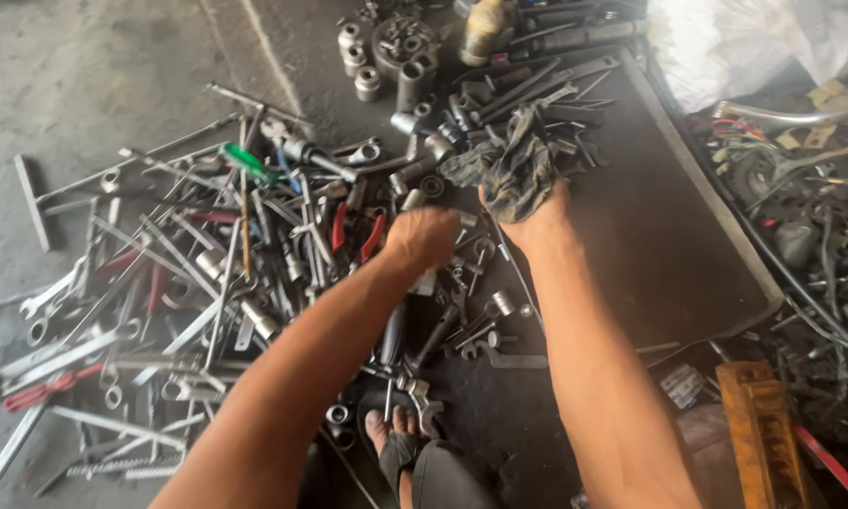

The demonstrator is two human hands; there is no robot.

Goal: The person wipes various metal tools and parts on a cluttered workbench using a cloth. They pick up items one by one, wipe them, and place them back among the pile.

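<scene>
Nearest, I see my sandalled foot [393,441] on the dark floor, with sockets and small wrenches scattered just beside it. Further out, my left hand [422,238] is closed into a fist over the heap of spanners [160,283]; something pale shows beneath it, but I cannot tell what it grips. My right hand [529,219] is clamped on a crumpled, grimy checked rag [510,165], which rests against the sockets at the near edge of a dark metal tray [669,236]. Beyond, chrome sockets [360,58] stand upright.
</scene>
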